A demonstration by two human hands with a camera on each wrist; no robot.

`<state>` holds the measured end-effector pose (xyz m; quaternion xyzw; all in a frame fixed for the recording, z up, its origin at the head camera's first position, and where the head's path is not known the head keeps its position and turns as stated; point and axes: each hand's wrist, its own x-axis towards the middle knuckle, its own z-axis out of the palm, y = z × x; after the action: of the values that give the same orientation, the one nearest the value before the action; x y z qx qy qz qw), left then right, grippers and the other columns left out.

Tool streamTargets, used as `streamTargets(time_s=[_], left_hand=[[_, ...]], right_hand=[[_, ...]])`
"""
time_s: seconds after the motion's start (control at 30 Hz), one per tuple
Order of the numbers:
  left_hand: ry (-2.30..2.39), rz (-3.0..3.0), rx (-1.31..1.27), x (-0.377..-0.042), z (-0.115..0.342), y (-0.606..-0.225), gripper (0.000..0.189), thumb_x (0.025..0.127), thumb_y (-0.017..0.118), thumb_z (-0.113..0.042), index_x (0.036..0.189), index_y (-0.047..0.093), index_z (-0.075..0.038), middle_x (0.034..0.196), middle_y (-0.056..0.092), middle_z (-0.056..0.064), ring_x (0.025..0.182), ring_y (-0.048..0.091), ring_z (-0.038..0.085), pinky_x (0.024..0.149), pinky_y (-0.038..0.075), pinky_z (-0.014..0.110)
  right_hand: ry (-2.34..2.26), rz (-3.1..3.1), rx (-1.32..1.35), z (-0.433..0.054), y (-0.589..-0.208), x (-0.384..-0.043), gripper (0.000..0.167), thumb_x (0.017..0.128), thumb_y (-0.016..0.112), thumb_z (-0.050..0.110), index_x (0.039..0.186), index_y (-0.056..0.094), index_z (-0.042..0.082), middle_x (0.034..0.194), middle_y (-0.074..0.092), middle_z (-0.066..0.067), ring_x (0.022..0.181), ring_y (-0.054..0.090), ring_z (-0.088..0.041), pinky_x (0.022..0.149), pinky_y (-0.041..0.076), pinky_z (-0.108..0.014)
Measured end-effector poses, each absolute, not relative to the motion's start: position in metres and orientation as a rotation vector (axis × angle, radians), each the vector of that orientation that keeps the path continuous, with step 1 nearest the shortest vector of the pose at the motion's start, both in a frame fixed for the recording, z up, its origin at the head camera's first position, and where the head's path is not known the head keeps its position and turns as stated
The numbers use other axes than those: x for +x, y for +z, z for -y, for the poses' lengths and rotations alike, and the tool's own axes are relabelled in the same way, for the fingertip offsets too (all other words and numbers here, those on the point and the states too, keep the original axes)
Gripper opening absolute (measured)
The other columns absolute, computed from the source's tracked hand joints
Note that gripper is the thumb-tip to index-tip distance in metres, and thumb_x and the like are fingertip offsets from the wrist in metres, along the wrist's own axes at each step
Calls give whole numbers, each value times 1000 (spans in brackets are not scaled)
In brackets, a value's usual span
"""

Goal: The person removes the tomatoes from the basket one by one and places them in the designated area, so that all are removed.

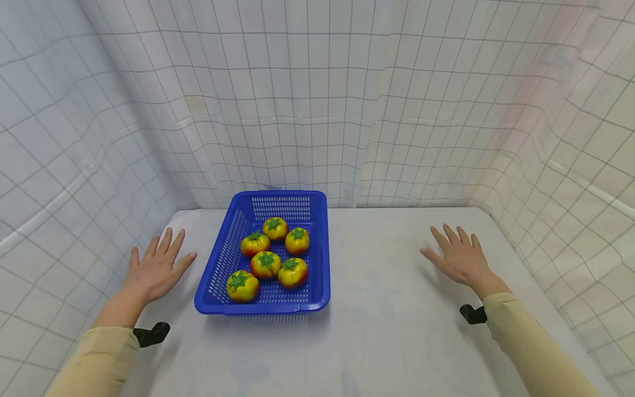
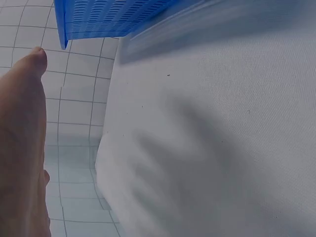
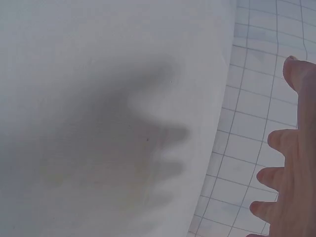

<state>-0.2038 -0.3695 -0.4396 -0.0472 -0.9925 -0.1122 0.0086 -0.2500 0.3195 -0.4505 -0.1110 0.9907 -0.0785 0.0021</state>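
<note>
A blue plastic basket point(image 1: 328, 253) with slotted walls sits left of the middle on the white table. Several yellow-and-red tomatoes point(image 1: 265, 264) with green star-shaped tops lie inside it. My left hand point(image 1: 154, 270) hovers just left of the basket with its fingers spread and nothing held; in the left wrist view its thumb side point(image 2: 22, 133) shows below the basket's edge point(image 2: 94, 19). Far to the right, my right hand point(image 1: 461, 258) is held over the table, fingers straight and apart, also holding nothing. Its fingers point(image 3: 276, 177) show at the right edge of the right wrist view, with a shadow beneath.
The white table point(image 1: 382, 331) is bounded by grid-patterned white curtains point(image 1: 317, 110) at the back and both sides. A black wrist mount point(image 1: 152, 334) juts from the left sleeve and a similar black mount point(image 1: 473, 314) from the right sleeve.
</note>
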Motion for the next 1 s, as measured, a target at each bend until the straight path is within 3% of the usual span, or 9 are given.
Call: streamTargets(time_s=[0.43,0.67,1.0], left_hand=[[-436,3079,-208,-202,362,-432,78,108,30,-56,163,-2,-11,166,-5,29,148,-4,57,106,-8,80],[-484,3075,-236,-198,355,-428,76,109,30,-55,163,1,-11,167,-3,27,148,4,56,108,-3,79],[-613,3031,-294,-190,346,-426,73,109,35,-50,164,6,-10,168,1,26,148,10,56,109,-1,79]], right_hand=[[-418,-3086,-390,-311,-449,-255,84,103,36,67,161,25,7,164,18,-31,147,11,-58,113,5,-75],[-473,-3064,-410,-304,-448,-258,83,104,37,65,161,24,7,164,19,-30,147,13,-56,113,7,-75],[-519,-3109,-498,-292,-446,-259,76,105,43,58,158,32,4,160,29,-30,144,27,-53,112,22,-71]])
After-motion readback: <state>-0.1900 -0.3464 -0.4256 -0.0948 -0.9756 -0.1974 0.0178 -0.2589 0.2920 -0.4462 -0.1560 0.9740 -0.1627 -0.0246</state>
